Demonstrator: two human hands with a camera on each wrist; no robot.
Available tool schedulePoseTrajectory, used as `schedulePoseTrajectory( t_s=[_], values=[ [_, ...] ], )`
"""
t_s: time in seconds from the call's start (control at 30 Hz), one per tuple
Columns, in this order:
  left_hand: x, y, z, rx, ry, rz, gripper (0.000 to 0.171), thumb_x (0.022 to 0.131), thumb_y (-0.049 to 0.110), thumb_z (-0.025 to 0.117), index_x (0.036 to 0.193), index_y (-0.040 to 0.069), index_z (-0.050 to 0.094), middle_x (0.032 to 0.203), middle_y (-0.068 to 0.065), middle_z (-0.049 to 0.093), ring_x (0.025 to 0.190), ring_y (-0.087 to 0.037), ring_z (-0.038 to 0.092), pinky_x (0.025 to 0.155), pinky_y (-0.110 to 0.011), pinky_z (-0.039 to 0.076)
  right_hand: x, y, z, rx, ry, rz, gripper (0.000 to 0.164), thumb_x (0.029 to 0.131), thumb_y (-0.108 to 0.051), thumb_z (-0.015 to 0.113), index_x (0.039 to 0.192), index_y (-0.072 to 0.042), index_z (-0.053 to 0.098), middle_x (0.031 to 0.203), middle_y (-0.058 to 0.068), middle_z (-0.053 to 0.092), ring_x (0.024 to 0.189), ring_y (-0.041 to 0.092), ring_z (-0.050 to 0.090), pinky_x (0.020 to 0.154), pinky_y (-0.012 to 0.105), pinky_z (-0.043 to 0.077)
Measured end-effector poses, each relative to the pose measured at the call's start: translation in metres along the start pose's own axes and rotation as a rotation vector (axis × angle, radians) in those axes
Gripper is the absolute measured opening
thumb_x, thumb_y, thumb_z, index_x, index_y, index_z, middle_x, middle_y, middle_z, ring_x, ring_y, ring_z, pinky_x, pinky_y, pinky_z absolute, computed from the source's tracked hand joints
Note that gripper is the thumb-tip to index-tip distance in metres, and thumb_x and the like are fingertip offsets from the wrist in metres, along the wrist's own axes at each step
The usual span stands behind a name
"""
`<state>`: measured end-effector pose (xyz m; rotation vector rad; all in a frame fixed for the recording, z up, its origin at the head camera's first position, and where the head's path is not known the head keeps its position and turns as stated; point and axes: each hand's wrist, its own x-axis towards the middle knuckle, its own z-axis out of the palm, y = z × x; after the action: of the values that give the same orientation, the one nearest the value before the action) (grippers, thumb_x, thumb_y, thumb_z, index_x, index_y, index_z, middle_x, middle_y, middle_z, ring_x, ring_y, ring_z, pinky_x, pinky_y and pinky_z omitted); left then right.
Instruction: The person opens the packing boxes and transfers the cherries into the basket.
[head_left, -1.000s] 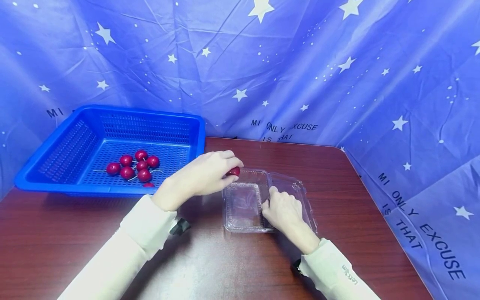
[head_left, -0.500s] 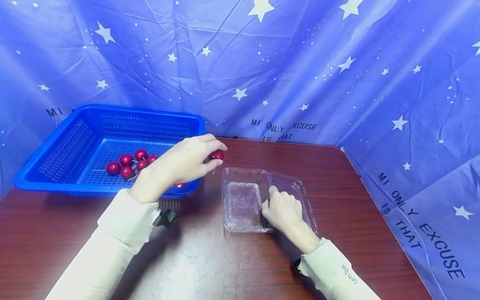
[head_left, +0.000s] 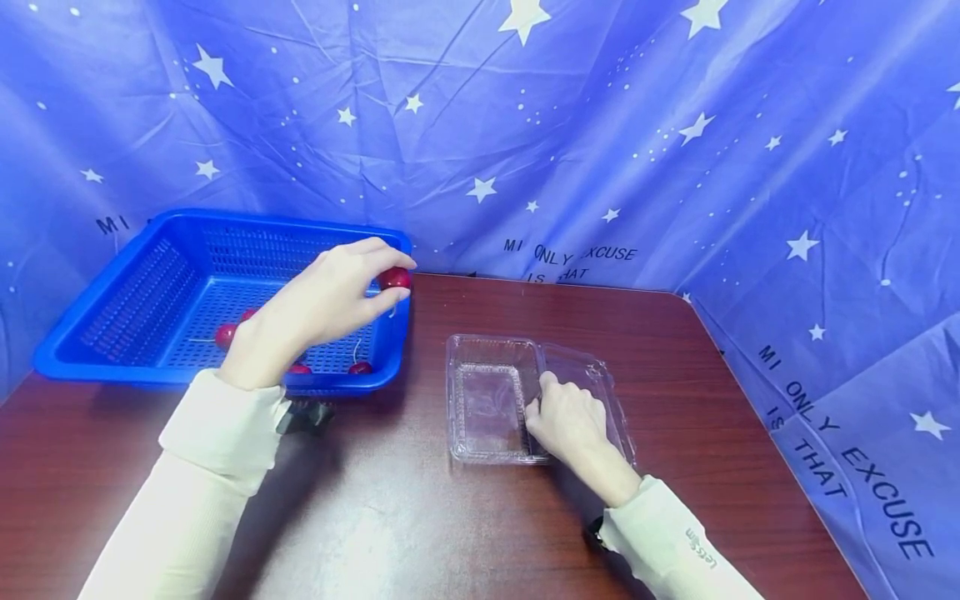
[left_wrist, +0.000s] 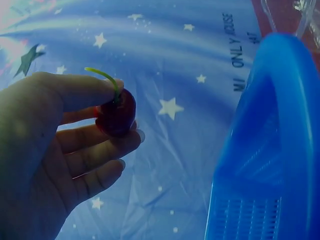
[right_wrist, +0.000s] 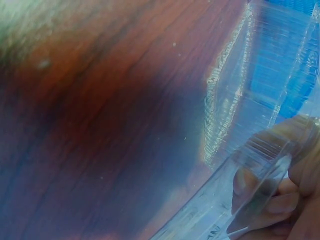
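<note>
My left hand (head_left: 315, 300) pinches a dark red cherry (head_left: 395, 278) between thumb and fingers, above the right end of the blue basket (head_left: 97, 369). In the left wrist view, the cherry's green stem (left_wrist: 106, 75) curves up past the thumb. Several more cherries (head_left: 226, 335) lie on the basket floor, some hidden behind my left hand and wrist. A clear plastic clamshell box (head_left: 491, 342) stands on the table with its lid (head_left: 596, 392) folded out to the right. My right hand (head_left: 570, 425) grips it where box and lid meet; in the right wrist view, curled fingers show through the plastic.
The red-brown wooden table (head_left: 420, 517) carries both containers, the basket on the left and the box right of centre. A blue curtain (head_left: 450, 125) with white stars hangs behind the table and along its right side.
My left hand has moved left and away from me with the cherry, from the box's far left corner to above the basket. The right hand stays on the box.
</note>
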<state>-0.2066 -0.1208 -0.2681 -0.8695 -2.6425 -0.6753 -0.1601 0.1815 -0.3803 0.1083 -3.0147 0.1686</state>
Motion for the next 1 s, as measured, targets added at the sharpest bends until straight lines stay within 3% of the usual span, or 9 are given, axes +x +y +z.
schedulePoseTrajectory(
  t_s=[0.3, 0.53, 1.0],
  values=[
    [-0.008, -0.020, -0.010, -0.012, 0.035, -0.058, 0.032, 0.088, 0.014, 0.066, 0.118, 0.001, 0.065, 0.112, -0.021, 0.066, 0.103, -0.035, 0.060, 0.093, -0.055, 0.048, 0.000, 0.000, 0.001, -0.003, 0.006, -0.001, 0.015, 0.077, -0.020, 0.056, 0.074, -0.006, 0.052, 0.070, 0.024, 0.069, 0.060, 0.042, 0.063, 0.045, 0.051, 0.046],
    [-0.013, -0.035, -0.013, 0.011, 0.014, -0.128, 0.033, 0.090, 0.016, 0.065, 0.119, 0.002, 0.064, 0.113, -0.021, 0.064, 0.105, -0.037, 0.058, 0.093, -0.057, 0.046, 0.000, 0.000, 0.001, -0.007, 0.008, -0.004, 0.015, 0.077, -0.020, 0.056, 0.074, -0.006, 0.052, 0.070, 0.024, 0.069, 0.061, 0.043, 0.063, 0.045, 0.052, 0.046],
    [-0.023, -0.052, -0.017, 0.024, 0.003, -0.189, 0.031, 0.089, 0.014, 0.064, 0.117, 0.000, 0.063, 0.107, -0.023, 0.060, 0.101, -0.040, 0.057, 0.091, -0.059, 0.045, 0.000, -0.001, -0.001, -0.012, 0.004, -0.007, 0.016, 0.077, -0.020, 0.056, 0.074, -0.006, 0.051, 0.069, 0.024, 0.068, 0.059, 0.042, 0.063, 0.044, 0.050, 0.045]
  ],
)
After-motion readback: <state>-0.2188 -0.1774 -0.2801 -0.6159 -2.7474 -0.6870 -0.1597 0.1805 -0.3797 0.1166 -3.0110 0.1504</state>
